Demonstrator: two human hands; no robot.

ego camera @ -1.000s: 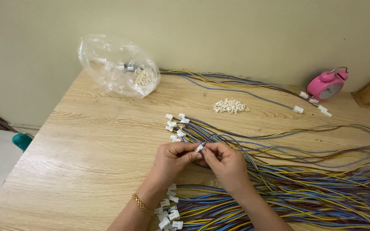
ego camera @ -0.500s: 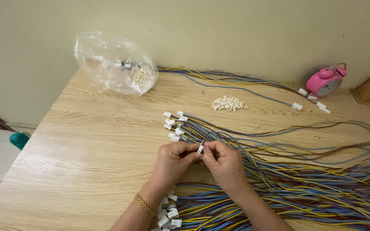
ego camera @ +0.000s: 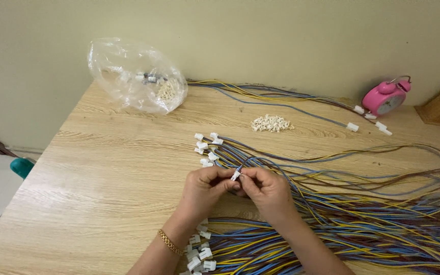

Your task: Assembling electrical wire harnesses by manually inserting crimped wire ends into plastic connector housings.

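Note:
My left hand (ego camera: 205, 189) and my right hand (ego camera: 267, 191) meet over the wooden table (ego camera: 103, 168), fingertips pinched together on a small white plastic connector (ego camera: 236, 175) with coloured wires running into it. Just beyond the hands lies a fan of wire ends tipped with white connectors (ego camera: 205, 147). Below my wrists sits another bundle of blue, yellow and brown wires with white connectors (ego camera: 199, 254). My left wrist wears a gold bracelet (ego camera: 167, 242).
A small heap of loose white connectors (ego camera: 271, 123) lies farther back. A clear plastic bag (ego camera: 136, 76) with small parts rests near the wall. A pink alarm clock (ego camera: 385, 97) stands at the back right. Long wires (ego camera: 383, 219) cover the table's right side.
Both hands stay together on the connector, with only small finger movements. The view has shifted slightly.

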